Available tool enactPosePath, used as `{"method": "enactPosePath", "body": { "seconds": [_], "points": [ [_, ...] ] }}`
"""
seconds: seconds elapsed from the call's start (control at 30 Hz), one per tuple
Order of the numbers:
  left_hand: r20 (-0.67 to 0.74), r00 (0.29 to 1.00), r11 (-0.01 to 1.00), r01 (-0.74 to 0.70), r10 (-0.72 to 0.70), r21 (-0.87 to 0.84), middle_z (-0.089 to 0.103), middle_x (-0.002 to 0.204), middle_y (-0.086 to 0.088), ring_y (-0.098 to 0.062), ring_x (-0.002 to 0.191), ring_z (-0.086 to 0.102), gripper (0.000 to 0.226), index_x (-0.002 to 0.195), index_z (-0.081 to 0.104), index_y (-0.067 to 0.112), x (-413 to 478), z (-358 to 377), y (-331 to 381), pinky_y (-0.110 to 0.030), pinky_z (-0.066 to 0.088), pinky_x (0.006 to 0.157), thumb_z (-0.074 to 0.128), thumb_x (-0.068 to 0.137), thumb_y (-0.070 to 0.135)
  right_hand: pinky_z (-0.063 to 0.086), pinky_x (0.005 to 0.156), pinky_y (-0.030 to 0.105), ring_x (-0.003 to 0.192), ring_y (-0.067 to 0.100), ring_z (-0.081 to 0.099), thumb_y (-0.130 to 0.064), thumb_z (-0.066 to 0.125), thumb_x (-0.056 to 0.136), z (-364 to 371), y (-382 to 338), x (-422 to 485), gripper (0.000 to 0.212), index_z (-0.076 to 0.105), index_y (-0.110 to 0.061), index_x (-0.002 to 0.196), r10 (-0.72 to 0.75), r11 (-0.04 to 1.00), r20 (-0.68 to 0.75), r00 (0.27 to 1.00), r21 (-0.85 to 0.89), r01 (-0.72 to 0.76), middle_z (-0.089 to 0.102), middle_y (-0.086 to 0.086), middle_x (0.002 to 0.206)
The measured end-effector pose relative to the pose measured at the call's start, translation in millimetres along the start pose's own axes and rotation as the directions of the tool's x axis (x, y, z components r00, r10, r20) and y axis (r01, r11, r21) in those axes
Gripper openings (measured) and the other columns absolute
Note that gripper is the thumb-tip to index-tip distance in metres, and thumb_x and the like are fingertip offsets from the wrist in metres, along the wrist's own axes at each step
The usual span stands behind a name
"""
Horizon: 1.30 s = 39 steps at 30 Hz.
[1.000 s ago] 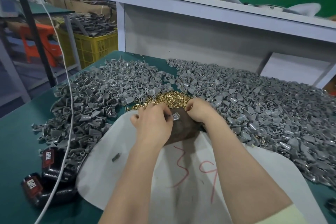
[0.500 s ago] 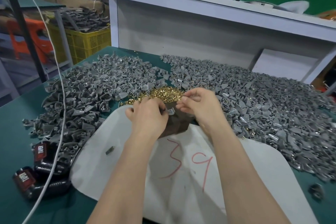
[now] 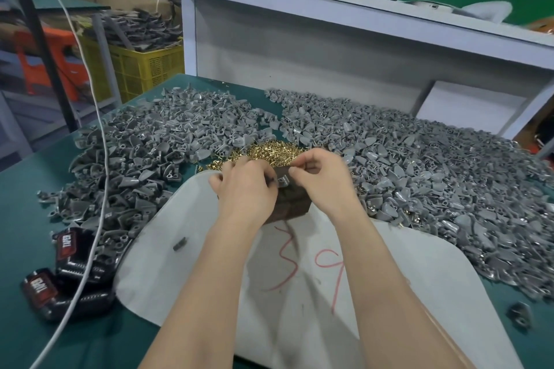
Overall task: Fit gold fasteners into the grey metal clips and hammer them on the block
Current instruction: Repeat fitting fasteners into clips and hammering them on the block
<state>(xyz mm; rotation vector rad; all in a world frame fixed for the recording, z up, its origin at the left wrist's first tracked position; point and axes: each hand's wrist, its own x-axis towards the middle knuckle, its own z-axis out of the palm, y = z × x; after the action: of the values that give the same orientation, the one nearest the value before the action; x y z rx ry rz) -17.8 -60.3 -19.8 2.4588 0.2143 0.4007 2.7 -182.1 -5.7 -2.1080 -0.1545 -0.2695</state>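
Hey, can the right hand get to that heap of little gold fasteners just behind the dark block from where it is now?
Probably yes. The right hand sits over the dark block, and the heap of small gold fasteners lies just beyond its fingertips with nothing between, though those fingers look pinched at a small grey metal clip.

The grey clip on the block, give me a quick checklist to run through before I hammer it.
1. Grey clip sits on top of the dark block: ok.
2. Gold fastener seated in the clip: cannot tell, fingers hide it.
3. Left hand and right hand clear of the strike spot: not ok, both are pinching at the clip.
4. Hammer ready: not ok, none is in view and neither hand holds one.
5. Block resting flat on the white sheet: cannot tell, the hands cover most of it.
6. Supply of gold fasteners within reach, just behind the block: ok.
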Motion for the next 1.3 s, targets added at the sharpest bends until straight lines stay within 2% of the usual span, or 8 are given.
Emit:
{"method": "enactPosePath", "body": {
  "seconds": [0.13,0.3,0.5,0.63,0.87,1.03,1.17,1.3],
  "points": [
    [-0.002,1.000,1.000,-0.011,0.011,0.013,0.054,0.107,0.005,-0.024,0.111,0.040,0.011,0.090,0.068,0.032,-1.1,0.6,0.5,-0.032,0.017,0.079,0.057,0.089,0.029,0.053,0.085,0.044,0.082,0.024,0.067,-0.006,0.069,0.082,1.6,0.8,0.8,0.018,0.066,-0.023,0.074,0.012,1.000,0.017,1.000,0.014,-0.012,0.067,0.000,0.076],
    [-0.003,1.000,1.000,-0.023,0.023,0.018,0.055,0.111,0.003,-0.025,0.112,0.040,0.012,0.092,0.068,0.031,-1.5,0.4,0.5,-0.032,0.016,0.080,0.056,0.091,0.031,0.041,0.074,0.023,0.070,0.002,0.051,-0.015,0.066,0.086,8.4,1.9,-1.2,0.005,0.071,-0.017,0.085,-0.071,0.978,0.076,0.995,-0.192,0.084,0.062,-0.008,0.081],
    [-0.016,0.999,1.000,-0.029,0.029,-0.002,0.057,0.110,0.004,-0.024,0.112,0.040,0.011,0.089,0.068,0.031,-1.9,0.4,0.1,-0.031,0.018,0.080,0.057,0.090,0.031,0.043,0.089,0.034,0.090,0.020,0.054,-0.017,0.058,0.091,11.5,-0.3,-2.2,0.007,0.058,-0.020,0.085,-0.056,0.924,0.116,0.992,-0.370,0.096,0.059,0.007,0.103],
    [-0.018,1.000,1.000,-0.025,0.026,0.005,0.057,0.109,0.004,-0.024,0.111,0.041,0.012,0.088,0.068,0.031,-1.4,0.6,-0.3,-0.032,0.018,0.079,0.057,0.090,0.029,0.037,0.080,0.024,0.085,0.014,0.048,-0.017,0.057,0.092,15.9,1.4,-4.8,0.008,0.057,-0.020,0.084,-0.040,0.934,0.078,0.996,-0.352,0.065,0.057,0.004,0.102],
    [-0.018,1.000,1.000,-0.020,0.020,0.014,0.060,0.108,0.004,-0.024,0.111,0.042,0.014,0.087,0.069,0.030,-1.3,-0.4,1.1,-0.032,0.018,0.079,0.056,0.091,0.030,0.025,0.069,0.017,0.083,0.011,0.042,-0.016,0.055,0.093,20.6,7.0,-4.5,0.008,0.061,-0.014,0.089,-0.050,0.930,0.036,0.998,-0.362,0.060,0.048,-0.001,0.093],
    [-0.014,1.000,1.000,-0.018,0.018,0.020,0.061,0.104,0.005,-0.023,0.109,0.042,0.012,0.088,0.069,0.031,-1.2,-0.8,1.4,-0.032,0.020,0.079,0.057,0.091,0.031,0.030,0.074,0.021,0.089,0.013,0.049,-0.018,0.053,0.094,20.9,7.9,-3.4,0.013,0.064,-0.012,0.095,-0.004,0.929,0.040,0.999,-0.370,0.019,0.056,0.002,0.098],
    [-0.011,1.000,1.000,-0.012,0.012,0.009,0.063,0.102,0.006,-0.023,0.110,0.041,0.011,0.087,0.069,0.030,-1.1,-0.6,1.3,-0.032,0.019,0.080,0.058,0.090,0.029,0.029,0.071,0.019,0.084,0.011,0.046,-0.018,0.053,0.094,20.1,6.2,-3.6,0.014,0.065,-0.012,0.095,0.000,0.923,0.041,0.999,-0.384,0.016,0.059,0.005,0.104],
    [-0.005,1.000,1.000,-0.018,0.018,-0.011,0.065,0.102,0.005,-0.024,0.111,0.041,0.011,0.086,0.068,0.028,-0.6,0.4,1.4,-0.034,0.022,0.084,0.058,0.090,0.027,0.026,0.072,0.018,0.098,0.019,0.050,-0.017,0.051,0.095,20.2,0.8,-6.1,0.014,0.062,-0.009,0.096,-0.025,0.907,0.046,0.999,-0.419,0.042,0.053,0.004,0.104]
  ]
}}
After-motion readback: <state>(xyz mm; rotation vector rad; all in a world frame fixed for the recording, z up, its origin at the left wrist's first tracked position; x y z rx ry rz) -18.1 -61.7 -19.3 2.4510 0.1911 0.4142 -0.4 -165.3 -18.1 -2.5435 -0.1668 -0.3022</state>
